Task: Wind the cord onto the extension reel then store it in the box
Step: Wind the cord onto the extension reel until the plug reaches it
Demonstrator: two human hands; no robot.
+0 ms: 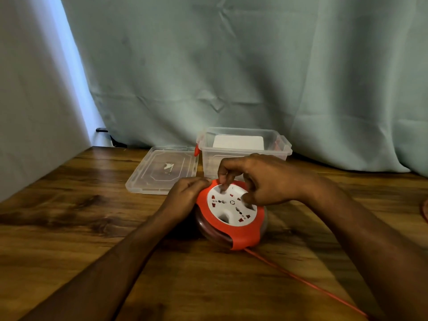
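Both hands on the extension reel [231,213], which lies on the wooden table [69,228].

The left hand [185,193] grips the reel's orange rim at its far-left edge, fingers curled round it. The right hand [261,179] is curled over the white socket face, fingertips seemingly hooked into its recesses, though blur hides the contact. The cord [301,280] trails from under the reel's near edge, toward the lower right. Beyond the hands stands the clear box [243,156], its lid [162,170] flat just left of it.

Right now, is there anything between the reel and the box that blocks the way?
Nothing visible blocks it. The reel sits on the table just in front of the open box, whose lid lies to its left. The cord still trails toward the right, not fully wound.
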